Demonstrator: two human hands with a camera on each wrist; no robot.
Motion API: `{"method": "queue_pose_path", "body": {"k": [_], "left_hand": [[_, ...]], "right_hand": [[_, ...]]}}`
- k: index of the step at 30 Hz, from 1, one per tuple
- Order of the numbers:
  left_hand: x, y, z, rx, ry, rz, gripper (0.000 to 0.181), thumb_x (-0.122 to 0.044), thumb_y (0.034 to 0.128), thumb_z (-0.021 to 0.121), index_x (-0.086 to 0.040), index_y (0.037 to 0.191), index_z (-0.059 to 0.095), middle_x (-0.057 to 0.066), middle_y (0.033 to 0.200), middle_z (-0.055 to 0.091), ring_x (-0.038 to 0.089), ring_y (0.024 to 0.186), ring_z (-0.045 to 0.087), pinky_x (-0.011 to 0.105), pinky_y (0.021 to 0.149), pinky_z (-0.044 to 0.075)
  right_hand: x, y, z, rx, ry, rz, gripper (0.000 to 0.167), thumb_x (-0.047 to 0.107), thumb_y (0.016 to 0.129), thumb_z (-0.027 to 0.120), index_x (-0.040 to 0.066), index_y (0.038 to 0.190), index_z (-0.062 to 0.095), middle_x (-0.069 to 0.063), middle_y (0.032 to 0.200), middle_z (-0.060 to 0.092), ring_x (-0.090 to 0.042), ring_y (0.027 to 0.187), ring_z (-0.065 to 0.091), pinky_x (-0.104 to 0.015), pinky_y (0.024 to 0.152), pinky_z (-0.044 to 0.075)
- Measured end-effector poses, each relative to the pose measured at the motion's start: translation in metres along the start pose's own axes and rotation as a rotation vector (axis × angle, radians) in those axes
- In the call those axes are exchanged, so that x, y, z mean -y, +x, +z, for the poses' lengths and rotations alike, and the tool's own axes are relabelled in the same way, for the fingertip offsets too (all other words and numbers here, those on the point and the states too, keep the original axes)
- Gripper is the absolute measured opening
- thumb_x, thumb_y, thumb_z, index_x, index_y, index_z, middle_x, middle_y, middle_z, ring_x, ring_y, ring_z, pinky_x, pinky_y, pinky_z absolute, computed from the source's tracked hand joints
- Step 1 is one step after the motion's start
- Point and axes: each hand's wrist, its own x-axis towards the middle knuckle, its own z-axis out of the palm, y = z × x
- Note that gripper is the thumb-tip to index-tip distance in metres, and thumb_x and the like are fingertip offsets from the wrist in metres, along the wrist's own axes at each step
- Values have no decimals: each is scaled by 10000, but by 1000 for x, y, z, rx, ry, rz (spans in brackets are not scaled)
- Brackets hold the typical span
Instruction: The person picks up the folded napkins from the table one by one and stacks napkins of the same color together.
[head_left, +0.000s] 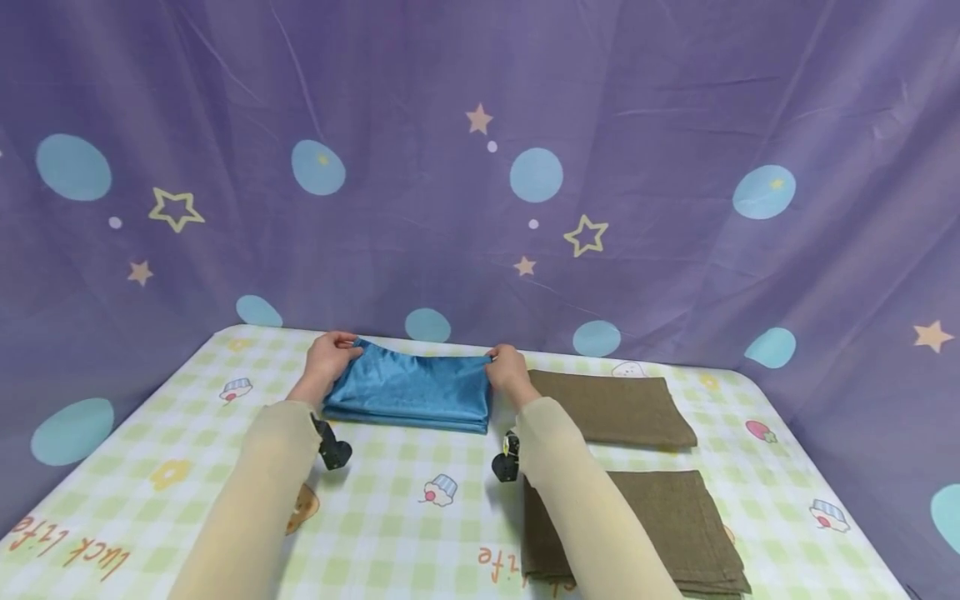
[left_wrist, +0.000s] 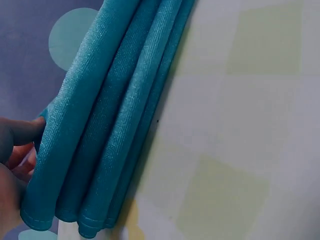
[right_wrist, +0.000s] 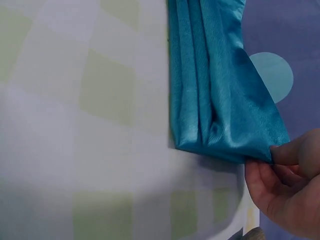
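- Two hands, the left hand (head_left: 328, 362) and right hand (head_left: 512, 372), pinch the far corners of the blue cloth (head_left: 416, 390) with their fingers, near the back of the counter (head_left: 375, 533).
- If one hand pulls harder, the shiny folds could slip crooked.
- The cloth hides some left fingertips.
- The right sleeve (head_left: 581, 508) covers part of the near brown cloth (head_left: 675, 517).

Cream sleeves (head_left: 243, 492); seemingly black wrist cameras (head_left: 334, 452).
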Motion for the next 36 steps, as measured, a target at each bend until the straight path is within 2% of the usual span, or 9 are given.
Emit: {"method": "queue_pose_path", "body": {"k": [2,4,7,9,11,13,17,28,36], "left_hand": [[1,-3,-1,-1,5,-7,366,-104,899,538,33,1237,502,221,1200,509,336,1098,487,410,907,416],[1,-5,-2,-1,9,-13,370,-108,896,541,32,1237,503,223,1192,513,339,1094,490,411,905,418],[3,-8,-5,-15,26,-6,366,-108,879,562,36,1213,522,230,1158,539,337,1065,511,403,885,425],[3,-10,-6,-23,42,0,363,-106,866,576,39,1196,534,229,1134,555,331,1045,522,395,874,426],[4,-11,-8,-31,51,6,361,-96,857,587,41,1187,542,230,1118,564,328,1031,529,391,868,426],[4,-12,-9,-31,57,6,362,-93,855,590,39,1189,542,229,1115,563,327,1026,527,392,864,426],[5,-15,-13,-37,94,11,348,-104,859,587,34,1176,552,231,1107,571,333,1009,533,399,844,435],[5,-23,-28,-35,250,100,303,-145,863,567,34,1106,591,210,1044,605,319,934,559,384,769,449],[5,-28,-32,-1,260,135,266,-155,892,539,30,1077,591,227,1075,582,336,968,542,424,812,445]], "right_hand": [[-19,21,16,-48,-44,-60,267,28,757,501,66,958,673,-64,947,656,-201,817,581,-283,679,479],[-38,45,31,-30,-59,-60,274,39,762,509,93,972,676,-47,967,655,-208,857,583,-298,703,481],[-62,70,53,-74,-102,-76,282,42,706,510,76,935,670,-57,917,656,-219,805,580,-289,640,470],[-50,59,42,-29,-102,3,269,23,728,534,57,966,655,-75,961,650,-241,871,583,-324,726,487],[-32,38,27,-52,-96,26,252,4,714,526,22,939,636,-107,938,644,-256,857,580,-329,729,485],[-9,14,5,-7,-74,87,246,-20,744,544,6,976,621,-137,989,634,-283,925,575,-360,813,478],[6,-9,-12,-17,-73,52,247,-5,765,542,-4,1000,617,-156,989,633,-280,909,577,-334,794,479],[0,-18,-17,16,-26,30,191,36,751,610,47,936,655,-100,878,676,-226,823,606,-297,718,479],[-3,-31,-21,48,46,-14,156,50,790,598,44,933,659,-85,783,679,-166,707,619,-233,606,449]]}}
